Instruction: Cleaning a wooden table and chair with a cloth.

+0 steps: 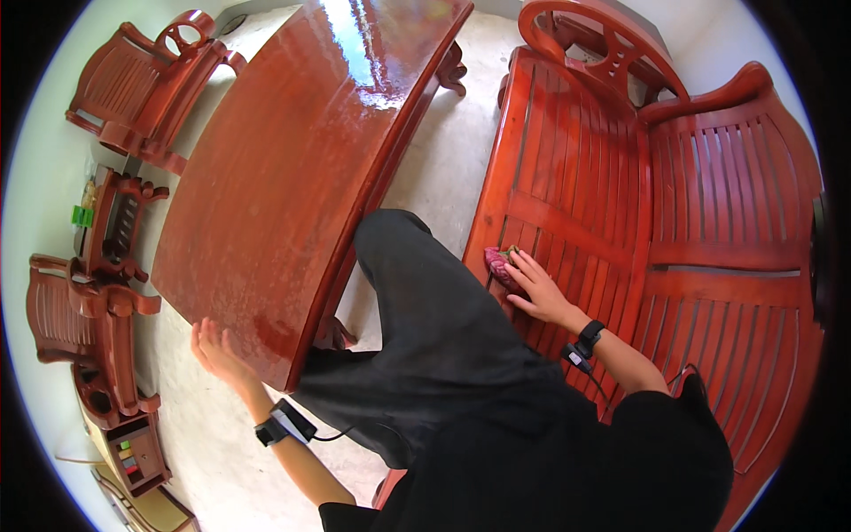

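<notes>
My right hand lies flat, fingers spread, over a crumpled pink-purple cloth on the seat of a slatted reddish wooden bench. Part of the cloth is hidden under the palm and fingers. At the near left corner of the polished wooden table, my left hand is raised with its fingers loosely extended and nothing in it. Whether it touches the tabletop edge is hard to tell. Both wrists carry black straps with small cabled devices.
A black-trousered leg stands between table and bench. Two wooden armchairs and a small side table line the left wall. A wooden cabinet stands at lower left. Pale floor shows between the furniture.
</notes>
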The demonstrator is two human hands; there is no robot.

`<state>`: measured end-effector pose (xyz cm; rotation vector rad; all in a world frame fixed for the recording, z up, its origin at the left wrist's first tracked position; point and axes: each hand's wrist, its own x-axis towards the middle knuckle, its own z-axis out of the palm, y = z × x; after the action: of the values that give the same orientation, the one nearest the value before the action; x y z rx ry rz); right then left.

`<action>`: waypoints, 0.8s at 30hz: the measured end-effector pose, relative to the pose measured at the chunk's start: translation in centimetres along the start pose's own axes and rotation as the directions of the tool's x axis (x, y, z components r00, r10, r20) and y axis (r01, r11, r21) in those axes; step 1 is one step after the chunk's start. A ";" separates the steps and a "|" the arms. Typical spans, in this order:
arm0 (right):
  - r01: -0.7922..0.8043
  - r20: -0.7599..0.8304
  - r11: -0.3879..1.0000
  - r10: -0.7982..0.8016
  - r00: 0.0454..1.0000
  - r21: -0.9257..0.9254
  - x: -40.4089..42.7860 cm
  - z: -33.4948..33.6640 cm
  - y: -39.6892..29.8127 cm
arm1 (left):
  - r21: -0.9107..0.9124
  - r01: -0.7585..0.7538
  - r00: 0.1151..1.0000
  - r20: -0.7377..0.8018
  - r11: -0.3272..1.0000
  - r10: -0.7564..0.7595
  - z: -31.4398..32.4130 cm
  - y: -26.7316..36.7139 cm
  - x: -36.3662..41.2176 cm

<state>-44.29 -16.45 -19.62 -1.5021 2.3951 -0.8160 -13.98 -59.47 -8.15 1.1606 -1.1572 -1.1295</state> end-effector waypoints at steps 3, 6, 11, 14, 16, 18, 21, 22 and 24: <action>0.132 -0.049 0.991 -0.132 0.990 -0.011 1.3 2.2 0.4 | 0.534 -0.239 0.971 0.125 0.811 0.204 -2.5 -0.8 2.8; 0.256 -0.022 0.965 -0.258 0.966 -0.048 5.2 2.4 1.6 | 0.790 -0.325 0.940 0.209 0.520 0.270 -5.3 -4.3 4.8; 0.154 -0.165 0.971 -0.185 0.969 -0.183 11.8 0.6 5.1 | 0.877 -0.262 0.962 0.203 0.404 0.183 -6.1 -7.1 4.0; -0.043 -0.271 0.989 0.003 0.962 -0.142 13.8 1.0 5.3 | 0.767 -0.231 0.970 0.136 0.599 0.201 -6.0 -7.8 3.3; -0.065 -0.293 0.988 0.021 0.956 -0.143 12.9 2.2 4.0 | 0.806 -0.147 0.989 0.106 0.574 0.104 -4.8 -6.8 2.4; 0.065 -0.159 0.986 -0.089 0.983 -0.154 10.6 3.7 2.5 | 0.851 -0.216 0.973 0.145 0.479 0.181 -4.8 -6.4 2.3; 0.031 -0.083 0.999 -0.029 0.996 0.019 7.8 5.1 0.3 | 0.850 -0.526 0.776 0.463 0.034 0.427 -3.2 -5.1 1.6; -0.076 -0.069 0.992 0.083 0.994 0.101 7.8 5.2 -0.7 | 0.852 -0.523 0.785 0.463 0.039 0.411 -3.0 -4.9 1.8; -0.076 -0.072 0.993 0.083 0.994 0.095 9.0 4.6 -1.3 | 0.669 -0.733 0.673 0.684 0.127 0.282 -3.2 -4.7 2.0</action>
<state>-45.40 -26.35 -21.65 -1.3550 2.4179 -0.9672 -10.85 -61.54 -12.89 1.1018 -2.5320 0.0604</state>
